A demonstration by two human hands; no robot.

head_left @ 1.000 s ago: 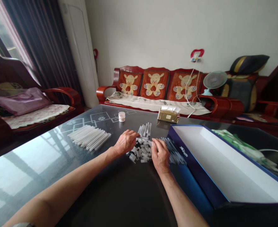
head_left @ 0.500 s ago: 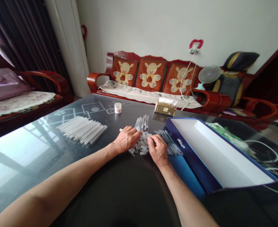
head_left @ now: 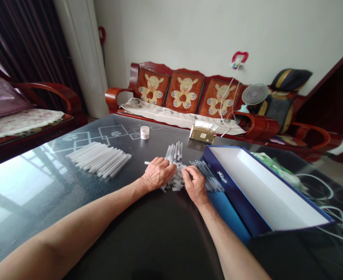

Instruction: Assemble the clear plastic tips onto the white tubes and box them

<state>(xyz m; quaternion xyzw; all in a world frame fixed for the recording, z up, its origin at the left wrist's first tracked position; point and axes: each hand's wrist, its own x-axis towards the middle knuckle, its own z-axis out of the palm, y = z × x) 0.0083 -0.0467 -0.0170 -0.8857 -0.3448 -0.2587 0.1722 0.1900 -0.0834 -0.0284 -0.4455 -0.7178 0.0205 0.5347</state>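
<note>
My left hand is closed around a slim white tube, whose end pokes out behind the knuckles. Facing it, my right hand is pinched shut, and whatever sits between its fingertips is too small to make out. Beneath and between both hands lies a heap of small translucent white pieces, partly covered by the fingers. Just beyond is a bunch of short clear-white tubes. Thin dark-tipped rods lie beside my right hand. A wide row of long white tubes rests at the left.
A blue box with a white inside stands at the right, green-white plastic packaging and white cables beyond it. A small white tub and a tissue box are farther back on the dark glossy table.
The left hand has shifted slightly right and down, closer to the right hand. The view has turned a little; the piles look the same.
</note>
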